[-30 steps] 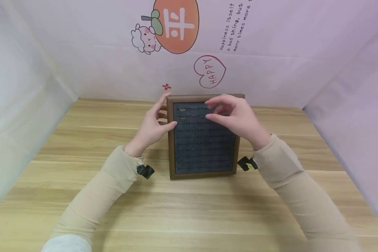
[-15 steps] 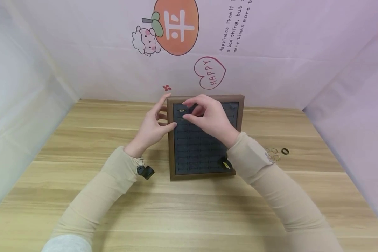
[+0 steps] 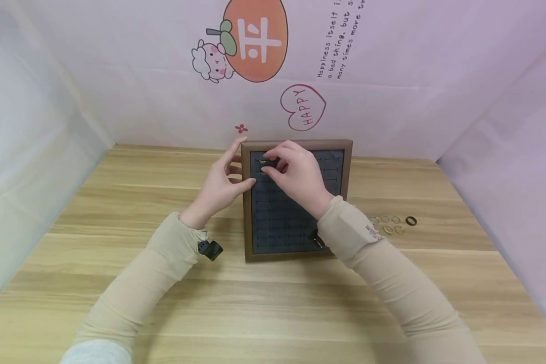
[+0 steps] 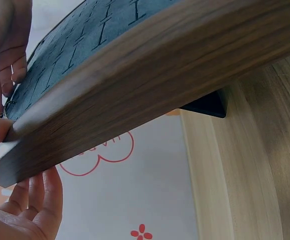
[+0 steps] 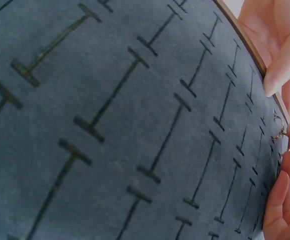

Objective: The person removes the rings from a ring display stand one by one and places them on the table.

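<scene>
A ring display board (image 3: 296,207) with a brown wooden frame and dark slotted fabric stands upright on the table. My left hand (image 3: 220,184) grips its upper left edge, thumb on the front and fingers behind, as the left wrist view also shows. Two gold rings, one a patterned gold ring (image 3: 262,162), sit in the top slots of the left column. My right hand (image 3: 296,172) is bent over that corner, thumb and index fingertips right at the rings. In the right wrist view the gold ring (image 5: 278,132) shows beside a fingertip; I cannot tell whether it is pinched.
Several loose rings lie on the wooden table (image 3: 209,313) right of the board, among them a black ring (image 3: 411,221) and a gold ring (image 3: 388,230). A printed white cloth (image 3: 382,116) hangs behind. A black support (image 4: 210,105) juts from the board's back.
My right hand has moved left across the board's top to the rings in the left column. Loose rings on the right have come into sight. My left hand keeps its grip.
</scene>
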`<state>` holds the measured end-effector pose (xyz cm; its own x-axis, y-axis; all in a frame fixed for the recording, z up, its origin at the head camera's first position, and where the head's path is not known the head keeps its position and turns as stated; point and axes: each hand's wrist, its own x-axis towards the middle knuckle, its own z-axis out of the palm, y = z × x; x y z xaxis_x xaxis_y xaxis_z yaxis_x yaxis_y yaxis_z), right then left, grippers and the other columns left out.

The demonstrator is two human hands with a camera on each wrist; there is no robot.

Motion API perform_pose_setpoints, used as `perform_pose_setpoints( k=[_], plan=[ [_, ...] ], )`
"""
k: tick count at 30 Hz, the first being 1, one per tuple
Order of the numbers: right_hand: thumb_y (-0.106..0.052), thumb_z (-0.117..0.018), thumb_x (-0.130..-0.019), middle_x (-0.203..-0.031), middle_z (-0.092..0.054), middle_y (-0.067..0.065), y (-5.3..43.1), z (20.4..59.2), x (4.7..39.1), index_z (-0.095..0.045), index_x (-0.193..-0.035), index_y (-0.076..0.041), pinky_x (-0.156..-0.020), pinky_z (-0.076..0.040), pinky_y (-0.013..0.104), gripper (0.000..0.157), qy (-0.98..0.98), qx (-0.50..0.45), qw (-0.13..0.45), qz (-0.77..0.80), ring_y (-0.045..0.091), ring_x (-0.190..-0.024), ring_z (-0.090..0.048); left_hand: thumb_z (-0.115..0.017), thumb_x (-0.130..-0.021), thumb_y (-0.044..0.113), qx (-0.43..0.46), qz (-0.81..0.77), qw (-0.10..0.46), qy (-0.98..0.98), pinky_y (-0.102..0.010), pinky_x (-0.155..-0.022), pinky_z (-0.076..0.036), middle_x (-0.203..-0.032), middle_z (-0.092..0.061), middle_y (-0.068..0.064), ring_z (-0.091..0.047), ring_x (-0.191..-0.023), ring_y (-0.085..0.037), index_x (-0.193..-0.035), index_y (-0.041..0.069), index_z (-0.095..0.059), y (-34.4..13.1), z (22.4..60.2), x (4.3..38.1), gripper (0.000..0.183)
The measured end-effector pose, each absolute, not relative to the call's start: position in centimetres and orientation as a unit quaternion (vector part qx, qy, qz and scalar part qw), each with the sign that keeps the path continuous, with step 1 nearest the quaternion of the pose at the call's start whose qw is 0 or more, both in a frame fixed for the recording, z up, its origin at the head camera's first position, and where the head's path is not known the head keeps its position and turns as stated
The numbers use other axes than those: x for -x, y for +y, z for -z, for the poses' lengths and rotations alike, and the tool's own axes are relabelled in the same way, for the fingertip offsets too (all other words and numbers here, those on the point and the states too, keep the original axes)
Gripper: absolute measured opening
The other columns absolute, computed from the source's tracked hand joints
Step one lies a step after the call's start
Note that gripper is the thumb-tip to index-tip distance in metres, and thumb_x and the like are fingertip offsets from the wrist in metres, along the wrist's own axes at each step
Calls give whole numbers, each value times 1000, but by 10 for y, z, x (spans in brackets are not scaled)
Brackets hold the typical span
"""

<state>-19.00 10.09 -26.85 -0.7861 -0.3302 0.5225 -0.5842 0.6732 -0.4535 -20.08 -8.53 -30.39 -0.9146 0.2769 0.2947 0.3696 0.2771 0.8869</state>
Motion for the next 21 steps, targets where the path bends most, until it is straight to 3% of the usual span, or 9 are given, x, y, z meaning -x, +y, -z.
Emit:
perform_pose_setpoints(
  k=[21],
  plan=[
    [-13, -71, -85, -90, -64, 6, 96, 274, 191, -74, -90, -5, -65, -51, 30, 9, -887, -252, 249, -295, 17, -72, -59, -67, -84, 3, 207, 570, 42, -794, -42, -82, -54, -125, -50, -15, -55, -94, -28, -149, 31, -27, -86, 305, 201, 82]
  ],
)
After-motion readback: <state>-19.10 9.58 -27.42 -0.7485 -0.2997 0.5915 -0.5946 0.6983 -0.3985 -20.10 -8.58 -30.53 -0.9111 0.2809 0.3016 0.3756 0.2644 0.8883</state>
